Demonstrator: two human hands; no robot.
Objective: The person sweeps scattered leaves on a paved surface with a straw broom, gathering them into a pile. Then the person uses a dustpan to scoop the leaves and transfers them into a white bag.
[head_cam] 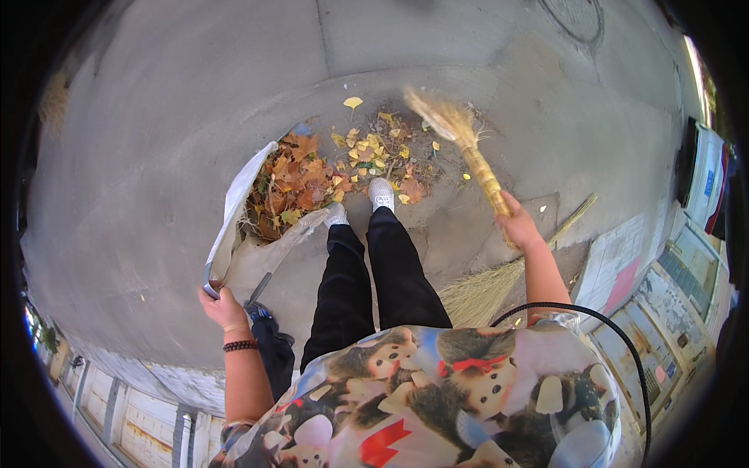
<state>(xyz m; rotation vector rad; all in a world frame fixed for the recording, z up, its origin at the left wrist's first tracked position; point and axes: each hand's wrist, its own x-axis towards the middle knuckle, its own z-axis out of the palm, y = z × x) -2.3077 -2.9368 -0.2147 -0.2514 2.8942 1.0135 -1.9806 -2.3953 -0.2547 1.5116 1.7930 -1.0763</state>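
Note:
My right hand [519,225] grips the handle of a short straw hand broom [480,167], its bristles pointing away from me and blurred. My left hand [223,307] holds the rim of a large white woven sack [246,187] by a grey edge strip. The sack's mouth faces up, full of brown and orange dry leaves [292,175]. Between sack and broom, a loose pile of yellow ginkgo leaves and dirt [374,149] lies on the concrete. The bristles are right of this pile; whether they touch the ground I cannot tell.
A longer straw broom [491,289] lies on the ground behind my right arm. Another person's leg and shoe [269,333] stand beside my left forearm. A manhole cover [573,17] is at the far right, a parked white vehicle [705,178] at the right edge. Walls run along the bottom corners.

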